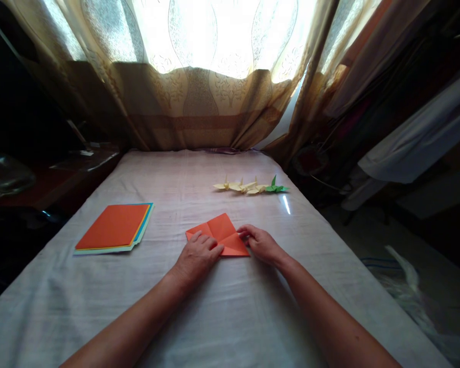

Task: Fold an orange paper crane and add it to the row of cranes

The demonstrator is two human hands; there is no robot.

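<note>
Creased orange paper (220, 232) (2 hands (197, 258))

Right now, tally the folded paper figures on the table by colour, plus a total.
Pale yellow folded figures: 3
Green folded figure: 1
Total: 4
The orange sheet under the left hand and right hand is only part-folded, so not counted.

Stack of coloured paper sheets (115, 229) on the cloth-covered table (176, 306), folded paper cranes (251, 186), patterned curtain (199, 102) behind

Orange folded paper (222, 234), green crane (276, 187), white tablecloth (214, 317).
</note>
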